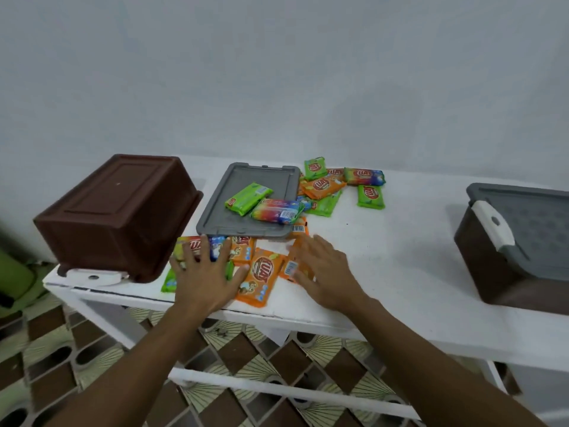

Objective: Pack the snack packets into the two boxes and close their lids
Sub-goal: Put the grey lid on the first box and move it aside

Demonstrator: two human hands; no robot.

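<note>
Pressing left hand: lies flat with its fingers spread wide on packets at the table's front edge; it grips nothing.
Right hand: fingers straight and loosely spread, tips on an orange packet, near the left hand; no grip.
Near packets: orange, green and multicoloured, flat and overlapping, just right of the upturned box.
Upturned box: brown, bottom up at the table's left end, with a white latch at the front edge.
Loose lid: grey, just right of the upturned box, its near edge lying over some of the near packets.
On the loose lid: a green packet and a rainbow packet, touching.
Far packets: a green and orange heap at the loose lid's far right corner.
Right box: brown, upright at the table's right end, well apart from all the packets.
Fitted lid: grey, on top of the right box, with a white clasp at its left end.
Table: white.
Floor: brown and cream tiles.
</note>
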